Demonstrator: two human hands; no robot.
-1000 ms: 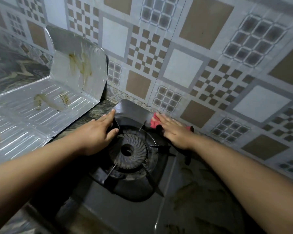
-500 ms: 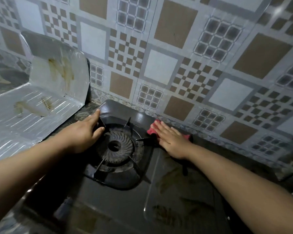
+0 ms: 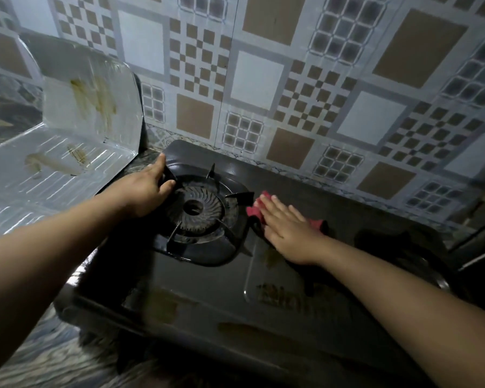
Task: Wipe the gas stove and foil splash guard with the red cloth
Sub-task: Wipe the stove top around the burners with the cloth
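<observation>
A dark gas stove fills the middle of the head view, its left burner ringed by a black pan support. My left hand rests on the stove's back left corner, fingers against the pan support. My right hand lies flat, palm down, on the red cloth, pressing it onto the stove top just right of the burner; red edges show past the fingertips and at the wrist side. The foil splash guard stands bent at the left, with brown grease stains on it.
A patterned tile wall runs behind the stove. A second burner sits in shadow at the right. Brown stains mark the stove's front panel. A marbled countertop shows at the lower left.
My right hand has slid the red cloth toward me and to the right along the stove top, away from the back edge. My left hand stays at the stove's corner. The camera view shifted.
</observation>
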